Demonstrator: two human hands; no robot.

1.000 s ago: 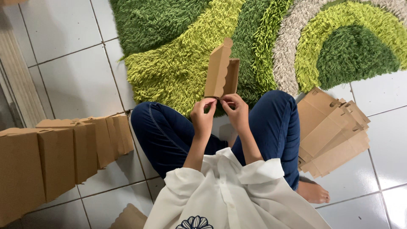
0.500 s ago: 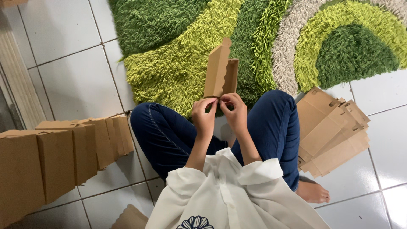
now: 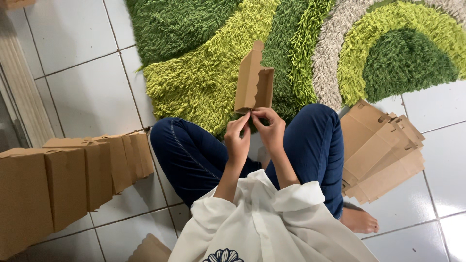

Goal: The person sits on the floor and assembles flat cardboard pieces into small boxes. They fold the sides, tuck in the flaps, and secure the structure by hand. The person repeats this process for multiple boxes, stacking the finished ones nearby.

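While I sit cross-legged at frame centre, my left hand [image 3: 238,138] and right hand [image 3: 270,130] both pinch the lower edge of a half-folded cardboard box [image 3: 254,85], held upright above the green rug [image 3: 204,73]; flat blanks [image 3: 378,150] lie right.

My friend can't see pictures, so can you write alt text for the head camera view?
Seen from above, a person sitting cross-legged on white tiles holds a half-folded brown cardboard box with left hand and right hand at its lower edge. Folded boxes line their left, flat cardboard blanks lie right, a green shaggy rug ahead.
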